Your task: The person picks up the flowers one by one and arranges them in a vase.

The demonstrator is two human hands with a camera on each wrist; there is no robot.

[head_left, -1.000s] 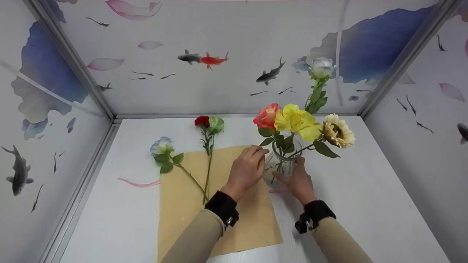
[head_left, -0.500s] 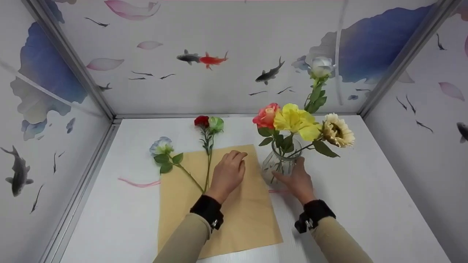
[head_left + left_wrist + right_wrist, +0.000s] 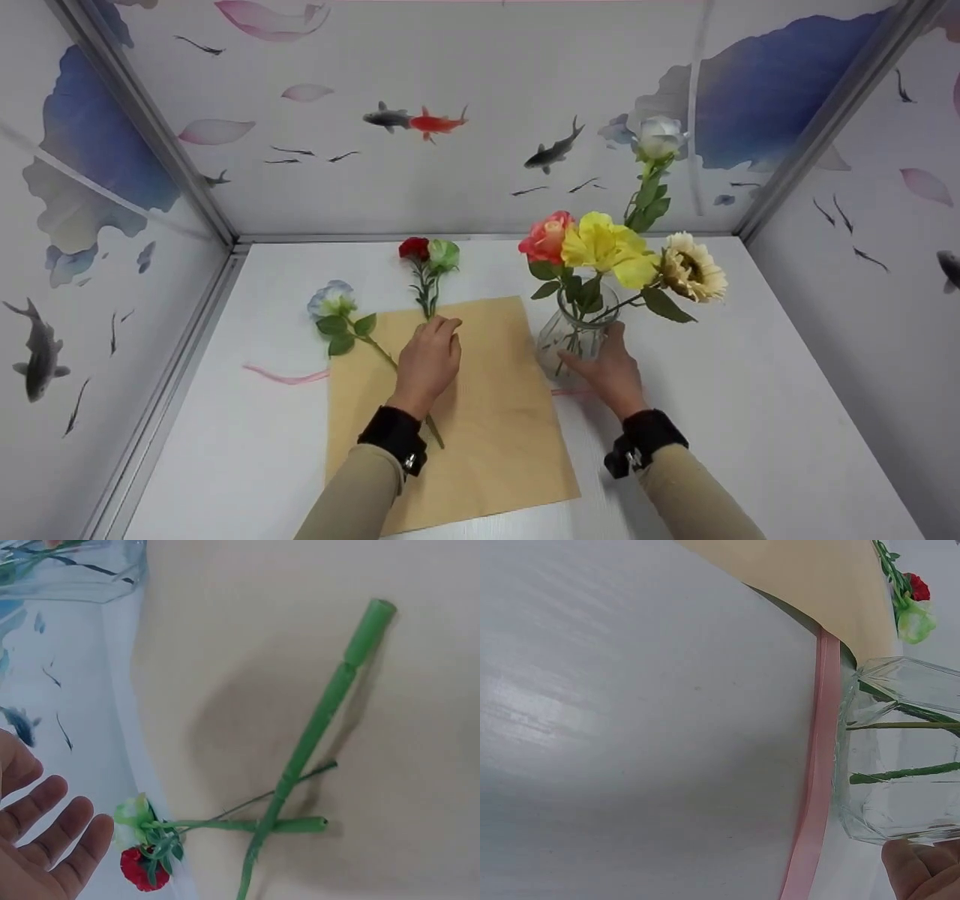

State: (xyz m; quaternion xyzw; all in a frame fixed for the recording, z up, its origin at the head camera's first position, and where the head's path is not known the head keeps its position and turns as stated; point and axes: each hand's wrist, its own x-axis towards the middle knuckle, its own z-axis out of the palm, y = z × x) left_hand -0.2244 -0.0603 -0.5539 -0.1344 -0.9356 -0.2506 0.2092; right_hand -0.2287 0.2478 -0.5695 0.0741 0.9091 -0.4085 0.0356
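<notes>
My right hand (image 3: 611, 371) grips the lower side of a clear glass vase (image 3: 553, 341); its fingertips touch the glass in the right wrist view. The vase bears a pink rose (image 3: 546, 238), a yellow flower (image 3: 600, 244), a cream sunflower (image 3: 694, 268) and a white rose (image 3: 660, 139). Over the kraft paper hovers my left hand (image 3: 427, 364), its fingers loosely bent and apart in the left wrist view, with nothing in them. It covers part of the stems of a red carnation (image 3: 414, 248), a light green flower (image 3: 444, 256) and a pale blue rose (image 3: 331, 300).
Brown kraft paper (image 3: 510, 420) lies on the white table (image 3: 750, 420), under the crossed stems. A pink ribbon (image 3: 821, 742) runs beneath the paper and sticks out on both sides. Printed white walls (image 3: 480, 180) enclose the table at the back and sides.
My left hand has left the vase and moved left across the paper to the loose flower stems. The right hand stays at the vase.
</notes>
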